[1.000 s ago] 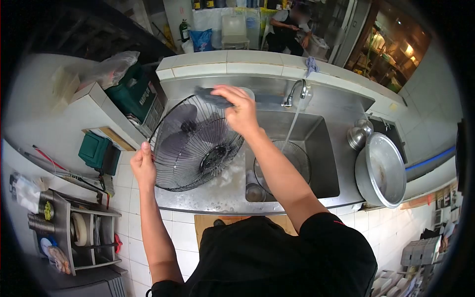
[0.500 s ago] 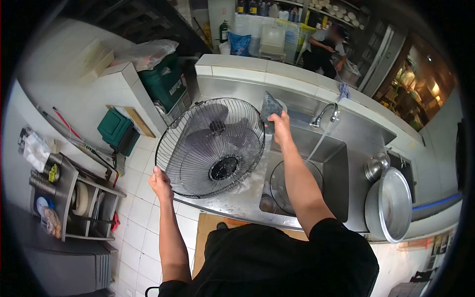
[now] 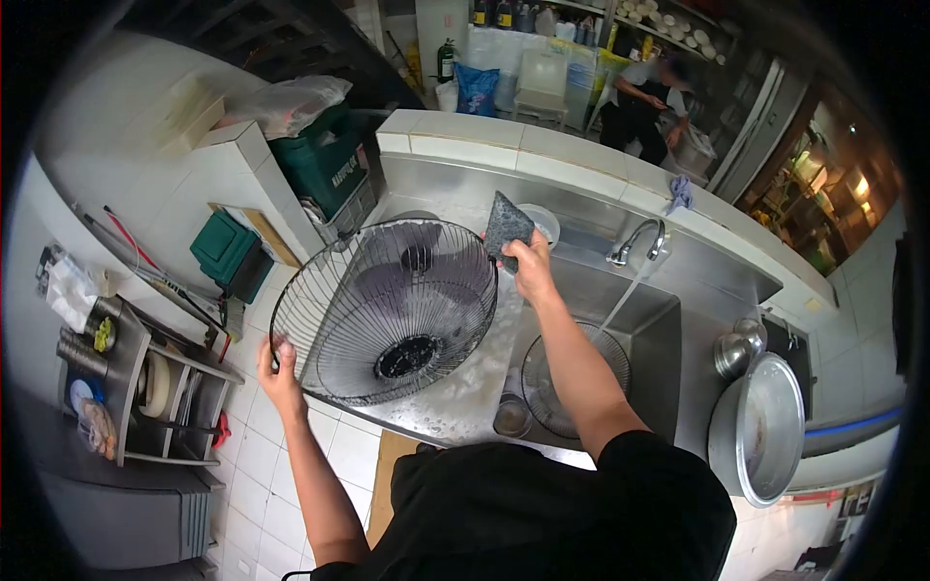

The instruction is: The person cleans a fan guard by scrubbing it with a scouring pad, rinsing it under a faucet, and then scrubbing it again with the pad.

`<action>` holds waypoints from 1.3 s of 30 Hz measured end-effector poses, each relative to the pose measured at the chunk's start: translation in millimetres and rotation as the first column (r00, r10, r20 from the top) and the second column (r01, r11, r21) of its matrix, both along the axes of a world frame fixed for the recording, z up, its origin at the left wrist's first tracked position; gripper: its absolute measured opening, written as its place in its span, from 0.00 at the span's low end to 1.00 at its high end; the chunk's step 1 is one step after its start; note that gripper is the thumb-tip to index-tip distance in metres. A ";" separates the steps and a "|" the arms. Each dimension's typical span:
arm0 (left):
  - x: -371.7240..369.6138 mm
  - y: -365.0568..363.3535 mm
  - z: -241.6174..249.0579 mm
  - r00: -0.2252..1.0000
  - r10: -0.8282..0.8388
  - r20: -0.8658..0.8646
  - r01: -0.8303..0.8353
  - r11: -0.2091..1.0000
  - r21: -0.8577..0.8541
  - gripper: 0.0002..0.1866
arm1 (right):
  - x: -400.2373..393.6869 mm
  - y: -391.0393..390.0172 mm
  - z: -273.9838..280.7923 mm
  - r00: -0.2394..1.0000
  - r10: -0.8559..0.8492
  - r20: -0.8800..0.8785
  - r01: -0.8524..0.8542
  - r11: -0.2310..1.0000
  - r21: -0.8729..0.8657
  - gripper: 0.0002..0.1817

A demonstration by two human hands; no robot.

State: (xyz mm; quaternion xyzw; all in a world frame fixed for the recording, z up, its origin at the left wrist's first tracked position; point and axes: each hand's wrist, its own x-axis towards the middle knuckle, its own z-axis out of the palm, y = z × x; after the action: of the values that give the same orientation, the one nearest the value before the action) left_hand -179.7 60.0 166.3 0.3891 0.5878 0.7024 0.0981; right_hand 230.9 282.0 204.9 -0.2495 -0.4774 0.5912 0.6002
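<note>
My left hand (image 3: 281,376) is closed around the left rim of a black wire fan grille (image 3: 407,358), which is wet and tilted above the steel drainboard (image 3: 450,392). In my right hand (image 3: 530,269) is a grey scouring pad (image 3: 507,225), held by the grille's right edge. Through the wires a dark fan blade (image 3: 417,257) shows on the drainboard. A second round wire grille (image 3: 572,387) lies in the sink basin (image 3: 651,339), partly hidden by my right forearm. Water runs from the faucet (image 3: 639,242) into the basin.
A container (image 3: 511,416) stands at the basin's left front, and a white bowl (image 3: 542,225) behind my right hand. A large metal basin (image 3: 760,431) and metal bowls (image 3: 738,349) are on the right. Beyond the tiled ledge (image 3: 552,145) a person (image 3: 644,107) sits. Green bins stand at left.
The fan grille has shifted left and slightly toward me, with my left hand moving along with it. My right hand and the scouring pad have moved a little left and nearer.
</note>
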 end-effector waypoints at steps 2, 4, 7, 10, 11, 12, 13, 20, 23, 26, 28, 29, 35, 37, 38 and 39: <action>-6.4 -12.1 17.7 0.748 0.192 -0.635 -0.296 0.953 -0.060 0.33 | 5.5 8.7 -1.9 1.000 -0.003 -0.012 0.003 1.000 0.000 0.21; 21.5 -16.8 65.8 0.645 0.201 -0.738 -0.396 0.913 -0.098 0.33 | 12.7 19.1 -5.2 0.998 0.055 0.023 -0.054 0.998 -0.027 0.21; 78.1 5.3 129.5 0.857 -0.106 -0.504 -0.027 0.968 -0.250 0.29 | 37.0 56.4 -0.6 0.960 0.035 0.278 -0.004 0.994 -0.111 0.22; 120.1 38.6 159.2 0.834 -0.144 -0.532 -0.084 0.921 -0.381 0.28 | 54.7 99.5 22.5 0.764 -0.142 0.629 0.294 0.945 -0.144 0.23; 128.5 47.5 157.6 0.818 -0.125 -0.561 -0.131 0.910 -0.394 0.26 | 61.7 121.2 14.5 0.291 -0.130 0.948 0.336 0.942 0.026 0.22; 136.2 55.3 155.3 0.800 -0.105 -0.591 -0.179 0.898 -0.402 0.27 | 62.8 137.3 5.7 -0.278 -0.118 0.953 0.278 0.940 0.197 0.22; 146.2 58.2 154.7 0.789 -0.028 -0.613 -0.214 0.924 -0.317 0.28 | 57.0 143.5 -2.0 -0.272 -0.122 0.954 0.275 0.941 0.199 0.22; 97.0 38.5 143.9 0.923 -0.156 -0.353 -0.036 0.875 -0.482 0.22 | 37.5 175.3 -50.4 -0.844 -0.117 0.523 -0.094 0.993 0.071 0.19; 101.6 41.5 163.1 0.875 -0.217 -0.433 0.064 0.938 -0.341 0.23 | 51.6 158.9 -3.5 -0.539 -0.035 0.841 -0.011 0.999 0.034 0.25; 140.0 56.0 188.7 0.794 -0.178 -0.581 -0.080 0.917 -0.390 0.23 | 69.7 105.3 27.3 0.076 -0.248 0.966 0.199 0.953 0.229 0.27; 143.2 68.9 180.5 0.763 -0.148 -0.629 -0.138 0.913 -0.383 0.25 | 72.2 45.3 29.1 0.627 -0.325 0.708 0.208 0.945 0.251 0.27; 147.3 69.7 182.7 0.764 -0.154 -0.627 -0.131 0.914 -0.383 0.25 | 69.6 17.5 20.5 0.690 -0.377 0.617 0.236 0.924 0.301 0.26; 162.6 80.8 185.5 0.663 -0.122 -0.738 -0.271 0.881 -0.389 0.32 | 52.6 -59.9 28.5 0.599 -0.607 0.522 0.205 0.747 0.633 0.30; 173.3 82.0 184.0 0.654 -0.113 -0.748 -0.261 0.894 -0.363 0.32 | 24.0 -72.9 56.8 0.487 -0.703 0.519 0.177 0.661 0.730 0.34; 179.9 82.9 183.1 0.641 -0.096 -0.761 -0.258 0.907 -0.332 0.31 | 2.7 -81.8 76.6 0.488 -0.727 0.483 0.183 0.626 0.758 0.36; 187.1 80.7 188.8 0.641 -0.123 -0.757 -0.277 0.883 -0.378 0.30 | -17.5 -90.4 93.4 0.468 -0.758 0.454 0.135 0.569 0.811 0.36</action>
State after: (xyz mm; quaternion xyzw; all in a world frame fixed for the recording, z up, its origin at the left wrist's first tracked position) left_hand 7.4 140.6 355.1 0.5868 0.7393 0.3147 -0.1004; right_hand 213.4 191.6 298.4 -0.3652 -0.7705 0.0050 0.5224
